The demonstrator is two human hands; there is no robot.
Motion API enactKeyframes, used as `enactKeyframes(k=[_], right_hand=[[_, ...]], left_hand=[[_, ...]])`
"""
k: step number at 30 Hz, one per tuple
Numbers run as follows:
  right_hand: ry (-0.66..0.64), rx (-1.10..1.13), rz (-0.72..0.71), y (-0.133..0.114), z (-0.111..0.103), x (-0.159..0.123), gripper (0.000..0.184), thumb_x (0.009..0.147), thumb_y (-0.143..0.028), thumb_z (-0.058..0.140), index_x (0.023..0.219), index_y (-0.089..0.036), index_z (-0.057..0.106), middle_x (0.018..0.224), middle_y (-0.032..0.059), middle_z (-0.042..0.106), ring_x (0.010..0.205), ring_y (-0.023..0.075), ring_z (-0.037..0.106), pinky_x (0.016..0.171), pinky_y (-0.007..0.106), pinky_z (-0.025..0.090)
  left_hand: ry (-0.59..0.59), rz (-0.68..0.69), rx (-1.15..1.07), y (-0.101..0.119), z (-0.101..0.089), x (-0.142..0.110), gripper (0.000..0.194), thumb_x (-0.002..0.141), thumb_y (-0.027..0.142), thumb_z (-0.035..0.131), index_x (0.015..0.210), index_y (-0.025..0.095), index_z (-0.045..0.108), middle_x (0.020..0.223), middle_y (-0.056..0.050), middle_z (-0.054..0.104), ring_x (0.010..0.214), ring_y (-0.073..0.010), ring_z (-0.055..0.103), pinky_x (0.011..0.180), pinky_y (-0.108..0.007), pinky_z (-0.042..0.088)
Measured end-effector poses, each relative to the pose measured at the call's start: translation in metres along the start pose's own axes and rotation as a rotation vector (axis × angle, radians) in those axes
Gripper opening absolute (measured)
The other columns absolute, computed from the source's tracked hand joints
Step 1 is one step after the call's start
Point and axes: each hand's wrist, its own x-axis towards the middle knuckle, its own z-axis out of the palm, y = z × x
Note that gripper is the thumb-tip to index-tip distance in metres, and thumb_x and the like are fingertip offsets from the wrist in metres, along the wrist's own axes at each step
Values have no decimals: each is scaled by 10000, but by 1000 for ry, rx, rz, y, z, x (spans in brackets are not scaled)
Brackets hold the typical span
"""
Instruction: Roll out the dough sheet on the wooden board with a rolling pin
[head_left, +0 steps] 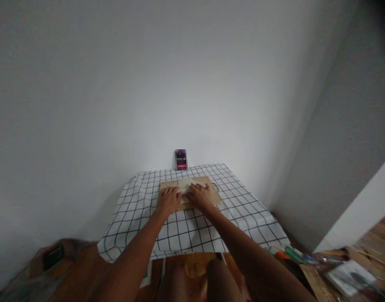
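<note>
A wooden board (215, 198) with a looped handle (216, 187) at its right end lies on a white cloth with a black grid. Over its middle is a pale, flat sheet-like piece (185, 183); its material is hard to make out. My left hand (169, 199) lies palm down on the left part of the board, beside the pale piece, fingers stretched forward. My right hand (199, 195) rests palm down at the right side of the pale piece, its fingers spread and pointing forward and left. Neither hand shows anything gripped.
The checked tablecloth (242, 214) covers the small table, whose far edge meets the wall (148, 105). A blurred dark upright object (181, 160) leans there. At lower right lie several loose items, including a green-handled tool (293, 254). A dark bundle (50, 262) sits at lower left.
</note>
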Motion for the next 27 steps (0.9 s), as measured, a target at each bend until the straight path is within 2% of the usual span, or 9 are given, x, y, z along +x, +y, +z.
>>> enactKeyframes(k=[3, 7, 9, 12, 15, 17, 20, 23, 27], right_hand=[[26, -31, -86, 9, -7, -8, 298, 1039, -362, 510, 1263, -233, 656, 1338, 96, 678, 1263, 250, 571, 1182, 484, 200], [-6, -88, -195, 34, -15, -12, 301, 1012, -411, 582, 1224, -215, 667, 1262, 111, 673, 1210, 277, 574, 1070, 420, 330], [-22, -76, -214, 48, -14, -14, 293, 1019, -419, 577, 1210, -213, 658, 1248, 106, 670, 1194, 265, 578, 1038, 393, 351], [48, 16, -151, 63, -7, -19, 268, 1032, -415, 551, 1173, -209, 650, 1206, 98, 678, 1163, 242, 591, 983, 347, 379], [185, 218, 30, 76, 3, -21, 285, 1025, -442, 518, 1121, -206, 645, 1108, 80, 694, 1033, 219, 628, 828, 298, 421], [270, 416, 165, 84, 6, -20, 364, 1001, -532, 491, 1052, -205, 642, 945, 46, 692, 851, 203, 629, 688, 278, 408], [422, 718, 295, 95, 6, -18, 506, 930, -697, 475, 857, -213, 604, 666, -17, 572, 618, 176, 523, 556, 268, 350], [530, 907, 393, 103, 4, -18, 579, 868, -796, 477, 745, -234, 537, 575, -34, 492, 553, 164, 460, 507, 272, 331], [525, 976, 437, 105, 2, -19, 601, 855, -815, 477, 743, -227, 536, 572, -30, 496, 556, 160, 472, 498, 262, 344]], left_hand=[[25, -2, -39, 0, -3, -22, 485, 1008, 406, 442, 1435, 204, 554, 1448, -110, 618, 1398, -291, 497, 1202, -446, 370], [-50, 34, -129, -13, -5, -36, 563, 978, 375, 470, 1515, 202, 469, 1569, -97, 518, 1500, -267, 405, 1255, -384, 332], [-90, -30, -177, -24, -6, -38, 662, 970, 415, 484, 1590, 223, 348, 1642, -102, 424, 1504, -277, 413, 1223, -389, 387], [-112, -141, -209, -37, -8, -33, 857, 949, 508, 522, 1656, 215, 136, 1685, -145, 332, 1483, -297, 450, 1161, -391, 457], [-90, -134, -152, -39, -9, -22, 880, 945, 524, 529, 1654, 174, 144, 1666, -163, 366, 1497, -286, 427, 1187, -373, 423], [-80, -97, -89, -30, -7, -14, 760, 937, 510, 537, 1599, 198, 333, 1630, -138, 437, 1492, -295, 430, 1212, -402, 390], [-84, -38, -59, -3, 3, 1, 541, 939, 483, 531, 1417, 237, 592, 1556, -100, 536, 1489, -290, 429, 1238, -419, 348], [-114, -21, -104, 28, 19, 16, 585, 946, 554, 506, 1441, 251, 579, 1588, -104, 500, 1508, -296, 398, 1248, -450, 319], [-168, -39, -110, 49, 37, 33, 731, 946, 680, 435, 1558, 281, 442, 1701, -111, 307, 1575, -373, 236, 1249, -643, 193]])
